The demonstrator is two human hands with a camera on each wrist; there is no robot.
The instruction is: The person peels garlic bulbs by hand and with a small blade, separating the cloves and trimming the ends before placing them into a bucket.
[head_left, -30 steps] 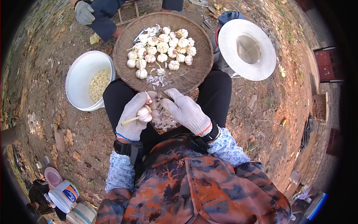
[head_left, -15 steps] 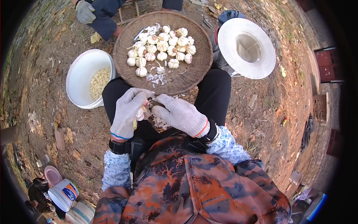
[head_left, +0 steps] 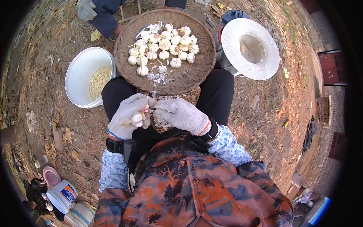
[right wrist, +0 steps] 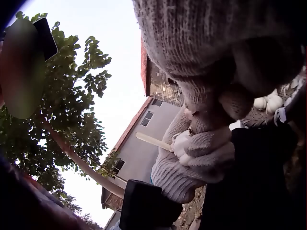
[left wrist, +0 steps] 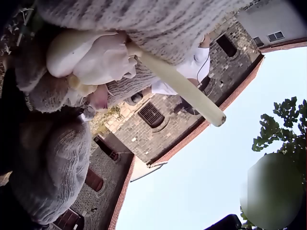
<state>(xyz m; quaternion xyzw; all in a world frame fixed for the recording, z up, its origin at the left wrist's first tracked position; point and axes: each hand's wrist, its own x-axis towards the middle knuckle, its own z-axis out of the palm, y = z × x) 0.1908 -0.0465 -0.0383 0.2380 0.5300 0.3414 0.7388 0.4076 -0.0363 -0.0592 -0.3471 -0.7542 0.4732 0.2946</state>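
In the head view the gloved left hand (head_left: 126, 115) holds a garlic bulb (head_left: 137, 119) against its palm, stem pointing left. A pinkish clove (head_left: 145, 108) sits at that hand's thumb and fingertips. The gloved right hand (head_left: 183, 116) has its fingers bent, with thumb and forefinger meeting at the clove, which they partly cover. Close up in the left wrist view are the bulb's pale cloves (left wrist: 103, 60) and long cut stem (left wrist: 184, 91). The right wrist view shows the left fingers (right wrist: 208, 153) wrapped round the bulb (right wrist: 181, 146).
A wicker basket (head_left: 189, 81) of garlic bulbs and loose skins stands beyond the knees. Left of it is a white bucket (head_left: 77, 81) with peeled cloves inside; on its right, a white hat (head_left: 230, 47). Another person's gloved hand (head_left: 86, 10) is at the top left.
The right fingers have come in to meet the left fingertips at the clove. The left hand has turned and shifted slightly left, still holding the bulb.
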